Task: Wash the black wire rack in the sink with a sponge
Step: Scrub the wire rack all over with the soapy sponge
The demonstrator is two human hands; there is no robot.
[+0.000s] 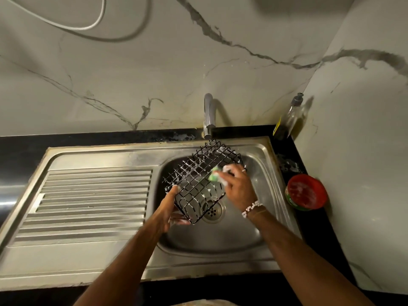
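Steel drainboard (88,195) sits left of the grip. Left hand (167,208) clamps the near-left corner of the black wire rack (198,180), thumb on top, fingers underneath. Rack is tilted over the sink (220,235) basin, far corner just below the tap (208,115), foam on the wires, drain showing through the mesh. Right of that grip, right hand (238,186) pinches a green sponge (214,175) against the rack's right edge. Further right: soap bottle (289,120), red tub (305,192) on the black counter.
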